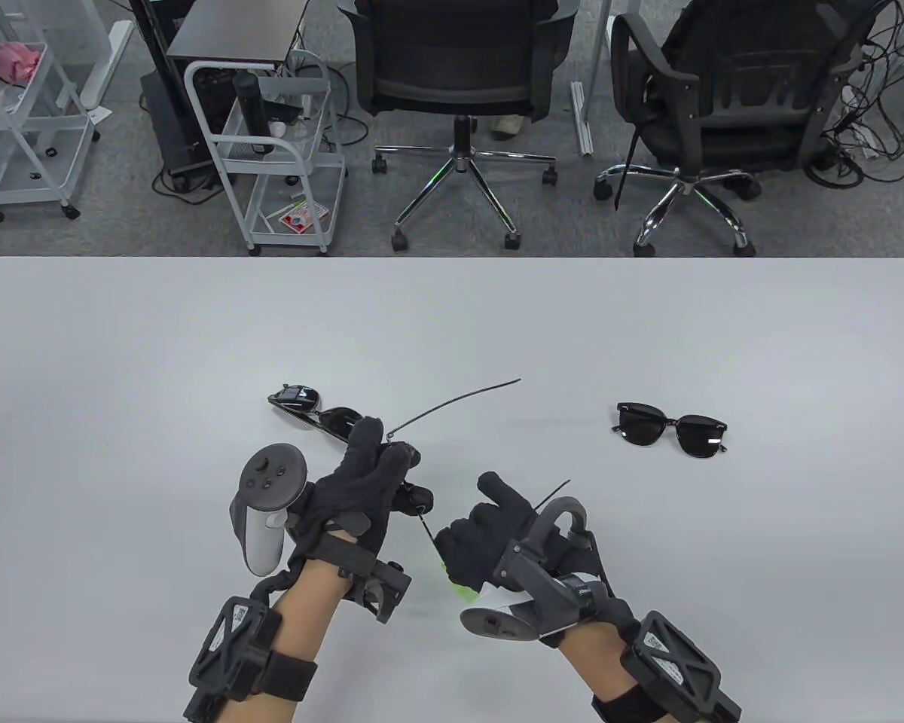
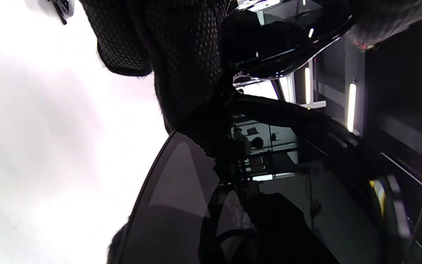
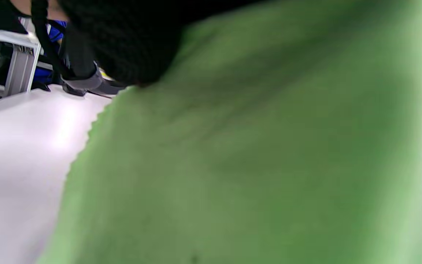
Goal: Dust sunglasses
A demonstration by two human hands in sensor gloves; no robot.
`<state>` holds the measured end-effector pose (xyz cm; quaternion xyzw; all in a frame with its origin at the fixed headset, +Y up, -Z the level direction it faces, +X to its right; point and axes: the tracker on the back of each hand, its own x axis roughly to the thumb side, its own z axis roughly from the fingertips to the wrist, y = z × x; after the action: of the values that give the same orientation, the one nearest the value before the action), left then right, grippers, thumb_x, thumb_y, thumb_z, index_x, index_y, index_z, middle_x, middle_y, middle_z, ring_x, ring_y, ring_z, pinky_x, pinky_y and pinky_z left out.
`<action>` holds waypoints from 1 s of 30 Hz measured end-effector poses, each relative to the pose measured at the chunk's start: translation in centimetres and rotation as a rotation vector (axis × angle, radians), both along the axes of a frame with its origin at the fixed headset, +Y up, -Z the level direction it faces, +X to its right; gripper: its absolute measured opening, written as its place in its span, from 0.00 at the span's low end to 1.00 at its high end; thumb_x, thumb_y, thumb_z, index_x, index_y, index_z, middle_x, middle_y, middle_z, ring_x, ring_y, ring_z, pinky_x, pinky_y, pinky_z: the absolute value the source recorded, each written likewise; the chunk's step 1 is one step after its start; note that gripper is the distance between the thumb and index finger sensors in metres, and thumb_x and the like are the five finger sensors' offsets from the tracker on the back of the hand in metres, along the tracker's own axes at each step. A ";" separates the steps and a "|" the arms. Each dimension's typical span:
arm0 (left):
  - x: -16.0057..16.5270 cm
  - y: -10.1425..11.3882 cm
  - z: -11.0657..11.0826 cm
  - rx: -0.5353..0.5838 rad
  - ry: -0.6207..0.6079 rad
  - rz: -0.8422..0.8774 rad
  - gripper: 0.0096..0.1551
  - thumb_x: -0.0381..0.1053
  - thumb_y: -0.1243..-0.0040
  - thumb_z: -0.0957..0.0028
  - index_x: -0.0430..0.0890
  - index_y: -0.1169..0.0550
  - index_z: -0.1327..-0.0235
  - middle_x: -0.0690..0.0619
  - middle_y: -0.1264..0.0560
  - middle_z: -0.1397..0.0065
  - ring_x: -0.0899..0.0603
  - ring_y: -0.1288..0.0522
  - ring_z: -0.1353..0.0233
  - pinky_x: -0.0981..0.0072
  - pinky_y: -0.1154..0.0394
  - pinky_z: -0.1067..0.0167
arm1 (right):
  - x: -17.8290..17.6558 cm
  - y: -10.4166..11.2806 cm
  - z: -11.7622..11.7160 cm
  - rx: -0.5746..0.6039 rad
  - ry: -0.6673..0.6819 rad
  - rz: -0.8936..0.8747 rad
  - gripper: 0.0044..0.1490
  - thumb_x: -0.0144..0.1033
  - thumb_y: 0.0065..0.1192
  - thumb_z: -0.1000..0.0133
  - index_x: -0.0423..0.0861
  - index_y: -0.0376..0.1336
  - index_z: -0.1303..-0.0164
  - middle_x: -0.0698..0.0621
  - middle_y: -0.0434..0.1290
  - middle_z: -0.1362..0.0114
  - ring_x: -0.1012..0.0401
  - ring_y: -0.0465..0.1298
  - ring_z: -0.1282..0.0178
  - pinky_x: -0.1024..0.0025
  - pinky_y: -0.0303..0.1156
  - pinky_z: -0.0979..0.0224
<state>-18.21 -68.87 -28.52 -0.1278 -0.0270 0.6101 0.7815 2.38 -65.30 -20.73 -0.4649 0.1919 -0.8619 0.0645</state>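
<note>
Nearest the bottom edge of the table view, the right hand [image 1: 490,542] sits low over the white table [image 1: 120,339], its fingers curled around a green cloth [image 1: 463,591], of which only a small bright scrap peeks out beneath the palm. In the right wrist view that same green cloth [image 3: 255,154] fills nearly the whole picture, hanging from the dark glove at the top (its scalloped edge shows on the left side, against the pale tabletop).

Just to the left and a little farther out, the left hand [image 1: 365,482] grips a pair of thin-framed sunglasses [image 1: 324,418]. The fingertips are bunched at the frame's near end, beside one dark lens, while the other lens sticks out past the fingers to the upper left. One thin temple arm runs up and to the right from the fingertips; another thin wire reaches down toward the right hand's knuckles. In the left wrist view the held sunglasses [image 2: 233,205] loom very close, a dark lens below and a glossy one above, with a gloved finger [image 2: 181,62] lying across the frame between them.

Farther out and well to the right, a second pair of sunglasses [image 1: 672,429] with a thicker black frame lies flat on the table, apart from both hands.

Beyond the table's far edge stand two office chairs [image 1: 459,90] and a white cart [image 1: 279,151].
</note>
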 end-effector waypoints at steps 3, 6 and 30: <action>0.4 -0.7 -0.2 -0.063 -0.075 0.068 0.64 0.81 0.50 0.60 0.45 0.56 0.25 0.58 0.32 0.23 0.56 0.11 0.44 0.54 0.27 0.29 | 0.2 0.1 0.0 0.029 -0.007 0.011 0.27 0.45 0.71 0.56 0.44 0.78 0.52 0.51 0.87 0.50 0.54 0.88 0.53 0.39 0.69 0.31; 2.0 -1.0 0.2 -0.084 -0.208 0.061 0.69 0.83 0.49 0.62 0.47 0.63 0.26 0.58 0.39 0.19 0.45 0.23 0.26 0.39 0.40 0.26 | 0.7 0.5 -0.3 0.060 -0.029 -0.002 0.27 0.46 0.71 0.56 0.44 0.78 0.52 0.52 0.87 0.50 0.55 0.88 0.54 0.39 0.69 0.31; -0.7 0.8 -0.7 0.042 -0.042 -0.260 0.62 0.79 0.31 0.71 0.42 0.31 0.30 0.55 0.18 0.37 0.50 0.05 0.49 0.57 0.24 0.32 | 6.5 -1.1 -5.6 -0.022 -0.349 0.015 0.25 0.44 0.69 0.54 0.45 0.78 0.53 0.51 0.88 0.51 0.54 0.88 0.54 0.36 0.65 0.30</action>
<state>-18.95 -68.05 -29.18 -0.1268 -0.0394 0.5000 0.8558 8.91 -66.36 -26.38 -0.3104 0.1647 -0.9310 0.0984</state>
